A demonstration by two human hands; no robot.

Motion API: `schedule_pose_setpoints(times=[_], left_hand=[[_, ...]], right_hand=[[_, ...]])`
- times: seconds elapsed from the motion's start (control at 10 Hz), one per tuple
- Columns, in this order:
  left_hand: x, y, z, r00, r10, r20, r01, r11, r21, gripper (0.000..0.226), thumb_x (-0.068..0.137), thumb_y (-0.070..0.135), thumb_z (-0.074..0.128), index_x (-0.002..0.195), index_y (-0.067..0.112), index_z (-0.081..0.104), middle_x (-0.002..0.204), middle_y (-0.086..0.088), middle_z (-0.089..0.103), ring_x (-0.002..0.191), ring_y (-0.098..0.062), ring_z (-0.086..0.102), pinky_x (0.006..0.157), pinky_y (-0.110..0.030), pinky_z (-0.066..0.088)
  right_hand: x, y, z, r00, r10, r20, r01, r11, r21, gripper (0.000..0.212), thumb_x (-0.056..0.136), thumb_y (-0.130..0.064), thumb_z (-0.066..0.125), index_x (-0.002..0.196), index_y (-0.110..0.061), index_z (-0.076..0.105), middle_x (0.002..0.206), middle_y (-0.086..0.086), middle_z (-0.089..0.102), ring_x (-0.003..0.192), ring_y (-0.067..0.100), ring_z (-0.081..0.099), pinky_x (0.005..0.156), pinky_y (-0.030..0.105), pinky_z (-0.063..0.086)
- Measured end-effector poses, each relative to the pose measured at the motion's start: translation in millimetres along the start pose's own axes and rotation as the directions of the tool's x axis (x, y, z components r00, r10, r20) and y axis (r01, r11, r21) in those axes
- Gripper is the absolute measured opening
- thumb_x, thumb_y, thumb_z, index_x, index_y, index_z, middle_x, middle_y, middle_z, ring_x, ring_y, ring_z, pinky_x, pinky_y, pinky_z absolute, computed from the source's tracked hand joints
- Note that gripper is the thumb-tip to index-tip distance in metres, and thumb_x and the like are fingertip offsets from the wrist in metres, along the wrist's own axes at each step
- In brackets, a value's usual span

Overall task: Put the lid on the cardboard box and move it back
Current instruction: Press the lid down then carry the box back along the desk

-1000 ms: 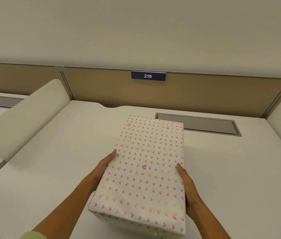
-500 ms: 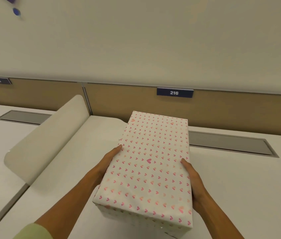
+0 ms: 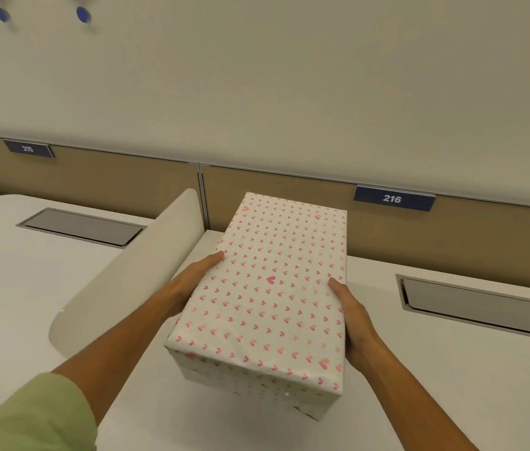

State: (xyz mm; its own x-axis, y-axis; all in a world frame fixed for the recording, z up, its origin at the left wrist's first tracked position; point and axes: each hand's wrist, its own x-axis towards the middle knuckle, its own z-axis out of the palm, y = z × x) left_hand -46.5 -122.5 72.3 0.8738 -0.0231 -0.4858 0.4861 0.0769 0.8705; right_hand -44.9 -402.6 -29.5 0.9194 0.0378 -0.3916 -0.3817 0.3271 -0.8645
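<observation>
Head view looks down on 2 hands pressed against the long sides of 1 cardboard box [image 3: 267, 294], which is wrapped in white paper printed with small pink hearts. Fingers [image 3: 211, 259] of the left hand [image 3: 189, 284] lie straight and close together, flat along the box's left side near its upper edge, the tips reaching about halfway along that side. Fingers [image 3: 337, 286] of the right hand [image 3: 353, 323] likewise lie together along the box's right side, thumb on the upper edge, palm against the wall. Neither hand curls around anything; the box is clamped between the 2 flat hands.

Both forearms stretch forward from the bottom of the frame, converging on the box. The left one carries a pale green sleeve [image 3: 29, 415] pushed up toward the elbow; the right one is bare as far as can be seen.

The lid covers the box's top fully. The box's near end stands over the white bench [image 3: 452, 385]; whether its base rests on the bench or is raised just above it cannot be told. Its far end points at the tan back panel [image 3: 289, 187].

Left of the box, just beside the left hand, stands 1 rounded white divider [image 3: 133, 268]. A blue number plate reading 216 [image 3: 394, 198] sits beyond the box to its right, and a second plate, 215 [image 3: 28, 148], far to its left. 2 grey recessed hatches are set in the benches: one [image 3: 485, 307] right of the box, one [image 3: 81, 226] left of the divider.
</observation>
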Motion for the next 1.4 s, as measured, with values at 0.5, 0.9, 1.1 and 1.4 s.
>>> schedule_pose_setpoints(times=[0.5, 0.9, 1.1, 1.4], left_hand=[[138, 18, -118, 0.994, -0.077, -0.076, 0.087, 0.986, 0.145, 0.053, 0.094, 0.047, 0.05, 0.13, 0.008, 0.055, 0.11, -0.018, 0.072, 0.1, -0.038, 0.068, 0.087, -0.048, 0.053], [205, 14, -155, 0.977, -0.107, -0.187, 0.146, 0.966, 0.213, 0.037, 0.093, 0.047, 0.049, 0.118, 0.021, 0.055, 0.108, -0.015, 0.068, 0.095, -0.037, 0.067, 0.073, -0.047, 0.053], [222, 5, -166, 0.967, -0.087, -0.241, 0.147, 0.959, 0.242, 0.039, 0.093, 0.047, 0.05, 0.123, 0.022, 0.05, 0.107, -0.016, 0.066, 0.094, -0.037, 0.066, 0.072, -0.047, 0.052], [236, -3, -179, 0.961, -0.104, -0.256, 0.174, 0.948, 0.266, 0.039, 0.095, 0.048, 0.046, 0.121, 0.02, 0.052, 0.109, -0.016, 0.066, 0.097, -0.038, 0.065, 0.088, -0.053, 0.051]], right_hand=[[108, 25, 102, 1.0, -0.02, 0.012, 0.022, 0.987, -0.162, 0.054, 0.087, -0.059, 0.064, 0.126, -0.022, 0.057, 0.109, 0.001, 0.078, 0.1, 0.023, 0.074, 0.098, 0.052, 0.054], [162, 43, 128, 0.999, 0.042, 0.004, -0.041, 0.979, -0.201, 0.065, 0.076, -0.067, 0.065, 0.127, -0.028, 0.054, 0.118, 0.0, 0.071, 0.108, 0.022, 0.069, 0.1, 0.053, 0.053], [172, 53, 128, 0.998, 0.067, 0.018, -0.061, 0.972, -0.226, 0.064, 0.074, -0.068, 0.064, 0.123, -0.03, 0.054, 0.115, -0.001, 0.072, 0.105, 0.021, 0.07, 0.098, 0.05, 0.054], [185, 63, 132, 0.994, 0.102, 0.034, -0.091, 0.966, -0.241, 0.057, 0.082, -0.064, 0.062, 0.124, -0.026, 0.054, 0.116, 0.002, 0.072, 0.105, 0.022, 0.07, 0.098, 0.049, 0.054]])
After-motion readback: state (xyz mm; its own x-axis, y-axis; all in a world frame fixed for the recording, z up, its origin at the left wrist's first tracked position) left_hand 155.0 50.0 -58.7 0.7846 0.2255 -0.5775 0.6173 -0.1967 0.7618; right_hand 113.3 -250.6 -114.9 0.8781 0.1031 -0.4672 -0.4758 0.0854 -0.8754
